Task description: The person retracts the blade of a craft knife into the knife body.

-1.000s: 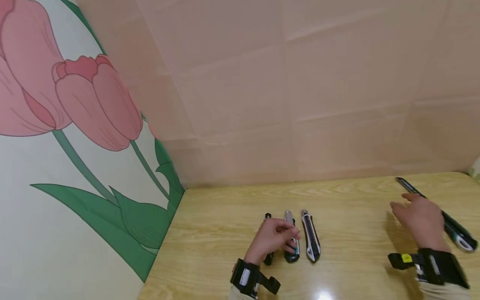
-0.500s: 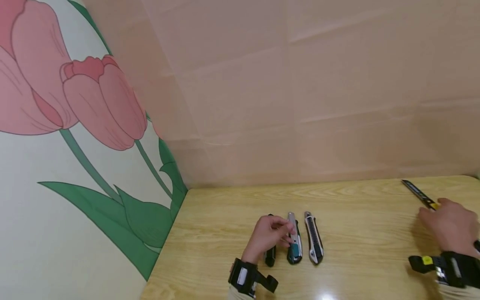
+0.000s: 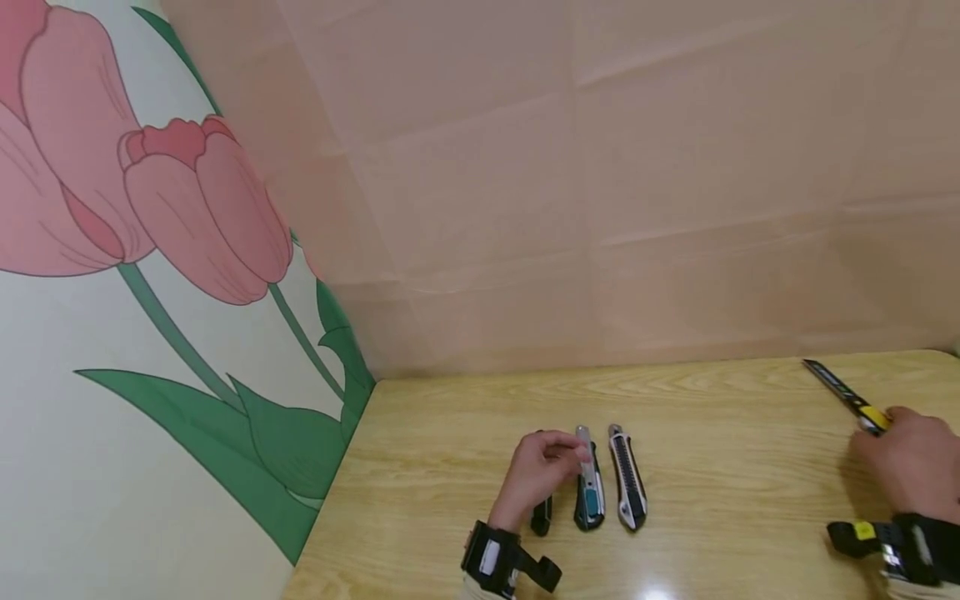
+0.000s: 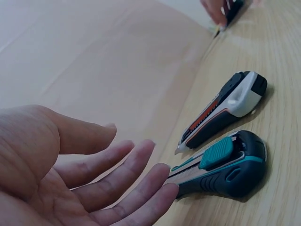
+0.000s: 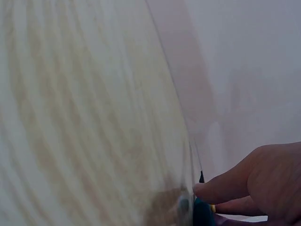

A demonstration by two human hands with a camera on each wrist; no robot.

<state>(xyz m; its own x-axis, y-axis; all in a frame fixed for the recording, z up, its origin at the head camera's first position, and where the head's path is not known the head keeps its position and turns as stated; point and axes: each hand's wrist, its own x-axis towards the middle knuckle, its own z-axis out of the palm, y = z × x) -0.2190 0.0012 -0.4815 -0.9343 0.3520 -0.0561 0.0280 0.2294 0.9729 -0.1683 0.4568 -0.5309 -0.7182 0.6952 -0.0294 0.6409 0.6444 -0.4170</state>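
Observation:
My left hand [image 3: 538, 471] hovers with relaxed, loosely bent fingers over a black-handled cutter [image 3: 541, 518] that it partly hides. Its fingertips overlap a teal-and-black utility knife [image 3: 590, 502]; the left wrist view has them right beside this knife's front end, with nothing between thumb and fingers. To the right lies a white-and-black utility knife [image 3: 628, 482]. At the far right, my right hand [image 3: 911, 458] grips the handle of a long black snap-off utility knife [image 3: 836, 390] with a yellow collar. Thumb and fingers close around its teal handle [image 5: 202, 214] in the right wrist view.
The wood-grain table [image 3: 720, 433] meets a wall covered with creased brownish-pink paper [image 3: 600, 208]. Left of the table stands a wall with painted tulips [image 3: 202, 208]. Each wrist wears a black strap with a camera arm [image 3: 540, 571].
My right hand has moved right and toward me along the long knife, from above its middle to its handle, uncovering the yellow collar. My left hand stays nearly still.

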